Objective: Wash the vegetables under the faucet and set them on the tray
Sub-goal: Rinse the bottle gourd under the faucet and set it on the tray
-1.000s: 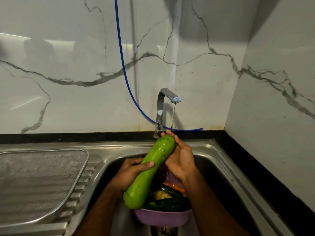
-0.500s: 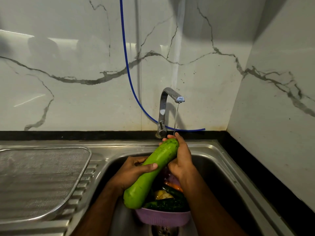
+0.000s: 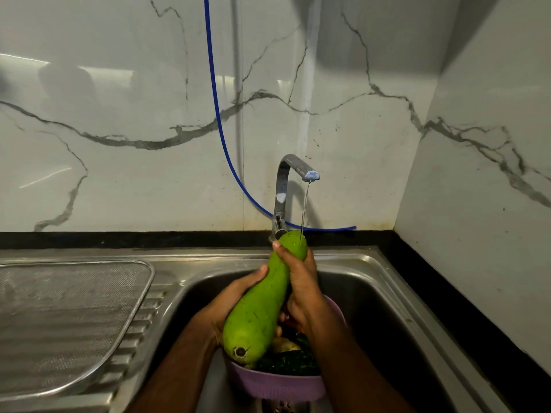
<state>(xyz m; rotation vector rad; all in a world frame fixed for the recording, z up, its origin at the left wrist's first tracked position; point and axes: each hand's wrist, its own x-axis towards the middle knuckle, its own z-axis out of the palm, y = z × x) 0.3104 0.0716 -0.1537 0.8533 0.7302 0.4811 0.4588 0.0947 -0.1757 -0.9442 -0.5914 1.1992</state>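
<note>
I'm wrapping my right hand round the gourd's narrow neck, just under the faucet stream, while my left hand is cupping its middle. It's looking heavy, stiff and slippery, so I'm supporting the thick belly.

— What's behind the counter?
— White marble-look wall with grey veins, glossy, catching pale light streaks. A blue hose hangs down it.
— And the right side?
— A matching wall meets it at the corner, black countertop edge below.
</note>
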